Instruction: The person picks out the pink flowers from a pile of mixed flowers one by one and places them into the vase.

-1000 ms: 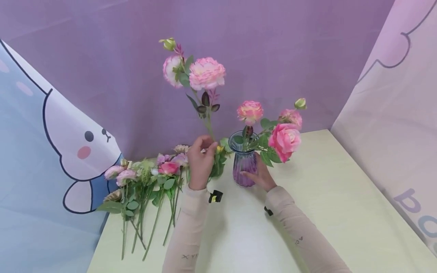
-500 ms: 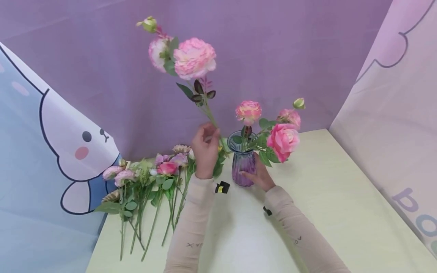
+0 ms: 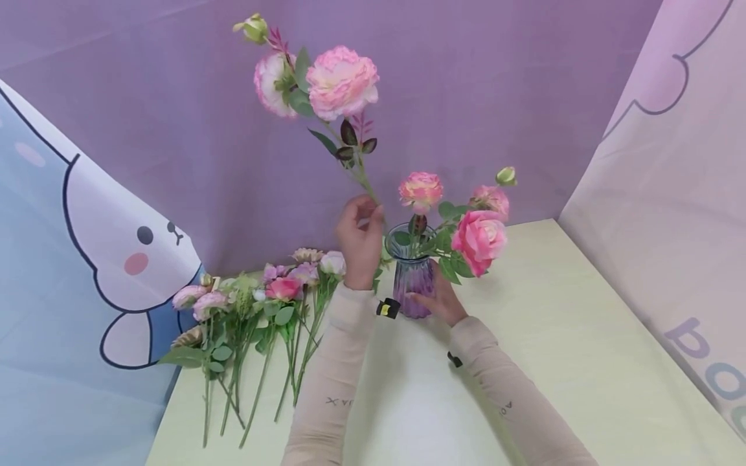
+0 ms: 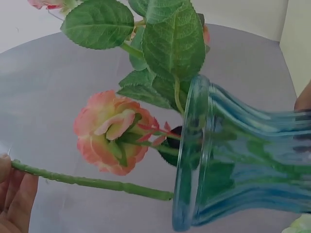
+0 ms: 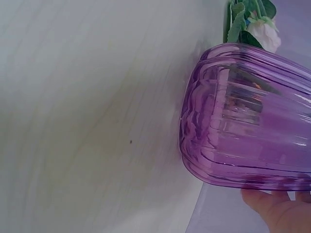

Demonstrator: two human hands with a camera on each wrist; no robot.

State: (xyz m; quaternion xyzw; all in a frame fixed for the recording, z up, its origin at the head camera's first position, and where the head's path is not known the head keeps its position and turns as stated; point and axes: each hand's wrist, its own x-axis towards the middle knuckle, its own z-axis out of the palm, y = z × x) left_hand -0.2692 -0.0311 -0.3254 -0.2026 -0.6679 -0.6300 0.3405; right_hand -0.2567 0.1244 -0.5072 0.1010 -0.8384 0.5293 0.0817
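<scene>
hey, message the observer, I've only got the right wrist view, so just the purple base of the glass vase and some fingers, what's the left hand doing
Observer: The left hand is pinching the stem of a pink-and-white flower spray.
Operator: Where's the lower end of that stem?
Observer: The left wrist view shows it meeting the rim of the vase; I can't tell whether it is inside.
Operator: Okay, and any blooms standing in there already?
Observer: Yes, the head view shows several pink blooms above the rim, most of them leaning out to the picture's right.
</scene>
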